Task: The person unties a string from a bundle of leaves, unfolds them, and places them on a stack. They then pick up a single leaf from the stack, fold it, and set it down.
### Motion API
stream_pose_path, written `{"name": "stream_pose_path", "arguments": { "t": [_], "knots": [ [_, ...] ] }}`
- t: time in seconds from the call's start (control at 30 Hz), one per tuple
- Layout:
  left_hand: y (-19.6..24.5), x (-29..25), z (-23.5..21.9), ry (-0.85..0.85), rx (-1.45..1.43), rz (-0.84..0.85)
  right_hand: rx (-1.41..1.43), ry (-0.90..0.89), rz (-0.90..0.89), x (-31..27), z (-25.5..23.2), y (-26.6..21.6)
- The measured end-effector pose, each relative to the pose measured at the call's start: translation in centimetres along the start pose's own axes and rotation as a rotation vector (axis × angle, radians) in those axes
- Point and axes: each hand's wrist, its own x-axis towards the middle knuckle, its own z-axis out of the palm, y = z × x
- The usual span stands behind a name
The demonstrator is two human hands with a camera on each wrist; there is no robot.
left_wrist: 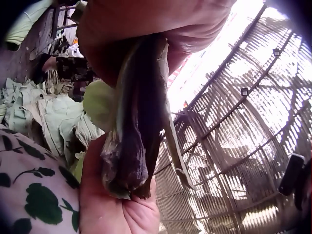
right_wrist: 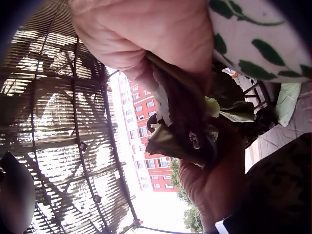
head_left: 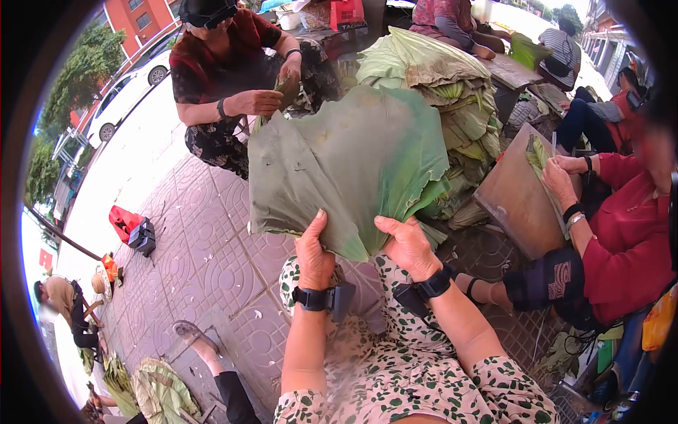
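Note:
A broad grey-green leaf (head_left: 339, 162), darker green along its right side, spreads out in front of the body in the head view. My left hand (head_left: 316, 258) grips its lower edge, thumb on top. To the right, my right hand (head_left: 411, 249) pinches the same edge with its thumb on the leaf. Folded leaf edges (left_wrist: 131, 161) bunch between the hands in the left wrist view, the left hand (left_wrist: 156, 24) above them. In the right wrist view, the right hand (right_wrist: 151, 34) holds the folded leaf (right_wrist: 183, 112). Most fingers are hidden beneath the leaf.
A tall pile of leaves (head_left: 459, 127) stands beyond the leaf, to the right. A person opposite (head_left: 226, 78) handles leaves. At the right, a seated person (head_left: 621, 247) works beside a brown board (head_left: 519, 198). A red bag (head_left: 125, 222) lies on the paving at left.

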Motion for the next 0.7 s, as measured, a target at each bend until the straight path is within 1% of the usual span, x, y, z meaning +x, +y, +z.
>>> {"name": "stream_pose_path", "arguments": {
  "t": [0.07, 0.1, 0.13, 0.17, 0.2, 0.23, 0.27, 0.33, 0.37, 0.47, 0.5, 0.57, 0.63, 0.67, 0.7],
  "knots": [
    [0.3, -0.9, 0.7, -0.049, 0.047, 0.071, -0.030, 0.059, 0.003, -0.3, -0.4, 0.0],
    [0.3, -1.1, 0.7, -0.071, 0.064, 0.087, -0.076, 0.062, -0.022, -0.3, -0.6, 0.1],
    [0.4, -1.2, 0.3, -0.077, 0.062, 0.101, -0.078, 0.047, -0.025, -0.3, -0.7, 0.2],
    [0.4, -1.2, 0.1, -0.073, 0.121, 0.128, -0.089, 0.024, -0.017, -0.2, -0.9, 0.2],
    [0.5, -1.4, 0.1, -0.065, 0.177, 0.153, -0.102, 0.003, -0.005, -0.2, -0.4, -0.3],
    [0.4, -1.9, 0.1, -0.038, 0.178, 0.159, -0.078, -0.046, 0.031, -0.2, 0.0, -0.8],
    [0.4, -2.7, -0.1, -0.034, 0.177, 0.167, -0.077, -0.054, 0.036, -1.0, 0.6, -0.9],
    [1.2, -4.0, 0.5, -0.076, 0.165, 0.210, -0.152, -0.038, -0.059, -1.7, 2.8, -1.7],
    [1.6, -4.7, 0.7, -0.097, 0.172, 0.199, -0.206, -0.021, -0.106, -1.9, 2.9, -1.4],
    [1.1, -5.0, -0.1, -0.065, 0.177, 0.228, -0.221, -0.057, -0.052, -2.6, 2.8, -1.3],
    [0.8, -5.3, -0.2, -0.051, 0.192, 0.269, -0.212, -0.063, -0.049, -3.1, 3.0, -1.2],
    [0.3, -5.9, -0.3, -0.043, 0.208, 0.283, -0.227, -0.074, -0.037, -3.9, 3.2, -0.5],
    [0.2, -7.5, 0.4, -0.019, 0.225, 0.300, -0.220, -0.082, -0.041, -4.9, 3.5, 0.2],
    [0.3, -8.2, 0.5, -0.015, 0.224, 0.305, -0.220, -0.087, -0.037, -5.3, 3.5, 0.5],
    [0.5, -8.9, 0.6, -0.012, 0.218, 0.267, -0.235, -0.069, -0.033, -5.6, 3.4, 0.8]
  ]
}}
